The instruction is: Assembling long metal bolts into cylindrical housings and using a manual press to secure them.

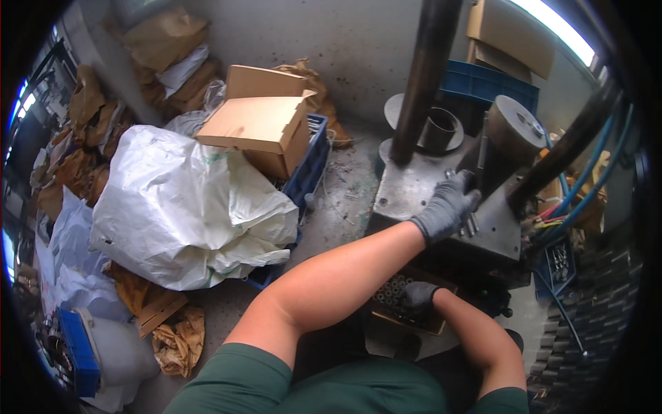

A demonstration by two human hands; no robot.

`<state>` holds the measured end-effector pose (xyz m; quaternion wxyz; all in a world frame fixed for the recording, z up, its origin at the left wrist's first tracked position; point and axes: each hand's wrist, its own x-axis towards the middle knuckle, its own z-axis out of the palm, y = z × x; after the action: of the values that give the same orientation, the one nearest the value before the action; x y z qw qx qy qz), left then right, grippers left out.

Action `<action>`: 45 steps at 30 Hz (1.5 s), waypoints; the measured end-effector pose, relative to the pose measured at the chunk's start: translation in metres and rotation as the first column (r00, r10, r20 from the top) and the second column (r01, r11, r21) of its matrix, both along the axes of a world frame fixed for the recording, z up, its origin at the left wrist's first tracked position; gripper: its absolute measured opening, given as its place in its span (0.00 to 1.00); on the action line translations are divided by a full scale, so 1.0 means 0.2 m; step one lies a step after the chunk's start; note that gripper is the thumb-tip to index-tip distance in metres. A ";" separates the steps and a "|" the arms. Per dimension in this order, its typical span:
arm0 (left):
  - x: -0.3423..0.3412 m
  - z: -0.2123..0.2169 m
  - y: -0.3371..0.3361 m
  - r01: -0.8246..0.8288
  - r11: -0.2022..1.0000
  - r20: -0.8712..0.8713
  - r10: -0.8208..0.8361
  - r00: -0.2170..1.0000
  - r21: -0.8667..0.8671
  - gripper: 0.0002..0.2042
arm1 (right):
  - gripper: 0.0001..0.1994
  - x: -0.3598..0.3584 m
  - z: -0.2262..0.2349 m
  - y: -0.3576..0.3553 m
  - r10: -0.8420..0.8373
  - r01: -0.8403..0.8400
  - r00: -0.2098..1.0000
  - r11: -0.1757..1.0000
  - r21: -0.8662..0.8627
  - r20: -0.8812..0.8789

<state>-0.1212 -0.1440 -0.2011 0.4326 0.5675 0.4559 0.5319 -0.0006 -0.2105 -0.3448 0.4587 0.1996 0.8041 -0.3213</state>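
Observation:
My left hand (449, 207), in a grey glove, reaches across to the steel plate (407, 190) of a press-like machine. Its fingers are curled by small metal cylinders (472, 225) at the plate's middle; whatever they grip is hidden. Below the plate's front edge, my right hand (418, 295), also gloved, is down in a shallow cardboard box (436, 326). Many small round metal parts (390, 290) with holes fill the box's left side. The right fingertips are among these parts and cannot be made out.
Two dark steel columns (424, 83) (572, 141) rise from the machine, with a thick metal cylinder (516, 124) between them. Blue hoses (600, 176) hang at right. Leftward lie a white sack (186, 207), an opened carton (255, 121) and a blue crate (312, 155).

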 end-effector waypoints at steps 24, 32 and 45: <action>0.08 0.09 -0.05 0.206 0.937 0.529 -0.028 0.848 -0.281 0.11 | 0.17 0.76 0.17 0.69 -0.140 0.968 -0.071 0.227 -0.102 -0.988; 0.04 0.10 -0.09 0.237 0.899 0.514 -0.016 0.858 -0.368 0.11 | 0.13 0.77 0.46 0.52 0.004 0.966 0.051 0.254 0.050 -0.999; 0.29 -0.02 -0.41 0.626 0.681 0.456 -0.452 0.767 -0.380 0.18 | 0.27 0.80 0.73 0.24 -0.580 0.073 -0.813 -0.007 -0.997 -0.056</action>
<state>-0.0638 -0.2253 -0.2042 0.7747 0.4456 0.3115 0.3229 0.1599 -0.1618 -0.1987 -0.6050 0.2963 0.2984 -0.6761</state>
